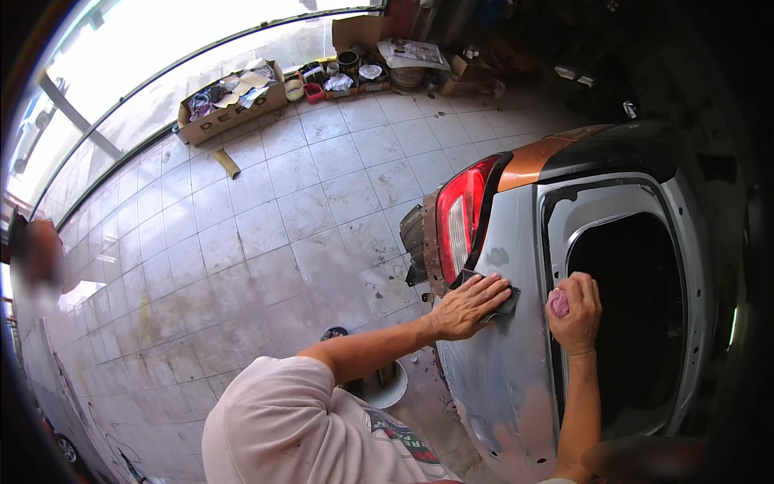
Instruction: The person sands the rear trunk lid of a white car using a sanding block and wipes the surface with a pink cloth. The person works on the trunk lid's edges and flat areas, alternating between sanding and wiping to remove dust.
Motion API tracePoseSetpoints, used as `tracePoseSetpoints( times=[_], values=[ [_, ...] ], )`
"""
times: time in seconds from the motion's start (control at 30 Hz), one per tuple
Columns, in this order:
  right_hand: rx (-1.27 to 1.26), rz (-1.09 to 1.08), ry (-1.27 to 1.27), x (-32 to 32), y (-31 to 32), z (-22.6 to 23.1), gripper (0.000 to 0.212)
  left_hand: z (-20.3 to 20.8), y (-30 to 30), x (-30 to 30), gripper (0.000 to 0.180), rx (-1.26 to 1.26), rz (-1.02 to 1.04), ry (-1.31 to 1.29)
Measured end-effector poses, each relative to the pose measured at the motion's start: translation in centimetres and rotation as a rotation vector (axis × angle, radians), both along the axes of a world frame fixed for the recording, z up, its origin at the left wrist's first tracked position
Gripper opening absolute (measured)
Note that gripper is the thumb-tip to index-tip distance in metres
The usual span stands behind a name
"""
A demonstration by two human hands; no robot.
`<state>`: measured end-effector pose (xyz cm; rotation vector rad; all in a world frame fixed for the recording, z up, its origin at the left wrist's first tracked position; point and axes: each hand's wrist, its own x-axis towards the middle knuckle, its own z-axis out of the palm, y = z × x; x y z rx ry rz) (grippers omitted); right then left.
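A silver car body panel [508, 363] with a red tail light [457, 216] stands at the right, beside an open door frame [637, 306]. My left hand [468, 305] lies flat on the panel just below the tail light, pressing a dark grey sanding sheet [506, 303] against the metal. My right hand [574, 310] is closed around a pink wad of cloth [558, 304] at the edge of the door opening. Patches of dull primer show lower on the panel.
A white bucket [389, 385] sits on the tiled floor [266, 234] by my legs. Cardboard boxes [230, 101] with paper and tins [348, 73] line the far wall under a large window. A blurred person stands at the far left edge.
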<state>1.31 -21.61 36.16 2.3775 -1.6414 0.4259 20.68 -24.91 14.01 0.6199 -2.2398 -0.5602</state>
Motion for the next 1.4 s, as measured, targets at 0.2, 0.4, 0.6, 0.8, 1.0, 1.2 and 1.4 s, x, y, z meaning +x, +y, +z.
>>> tracePoseSetpoints(
  times=[0.2, 0.4, 0.6, 0.8, 1.0, 1.2, 1.4],
  values=[
    [-0.054, -0.03, -0.214, 5.8, -9.4, -2.6, 0.018, 3.1, -7.0, -3.5, 0.075, -0.001, 0.195, 0.107],
    [-0.027, -0.204, -0.388, 4.3, -9.4, -6.6, 0.02, 1.3, -2.8, -3.4, 0.081, 0.075, 0.047, 0.155],
    [-0.088, -0.27, -0.432, 3.7, -9.9, -2.4, 0.025, 6.3, -9.0, -8.5, 0.068, 0.049, 0.454, 0.21],
    [-0.052, -0.34, -0.344, 2.7, -10.8, -2.8, 0.027, 3.3, 1.5, -5.5, 0.069, -0.119, 0.091, 0.082],
    [-0.27, -0.282, -0.446, 1.3, 4.3, -1.0, 0.016, 3.0, -19.9, -4.3, 0.067, 0.105, 0.505, 0.198],
    [-0.482, -0.566, -0.065, -4.9, 17.0, -7.0, 0.029, 0.1, 2.9, -2.8, 0.081, 0.049, -0.026, 0.085],
    [-0.558, -0.568, -0.042, -4.9, 15.2, -8.4, 0.039, 5.3, -17.0, -5.5, 0.062, -0.07, 0.327, 0.171]
  ],
)
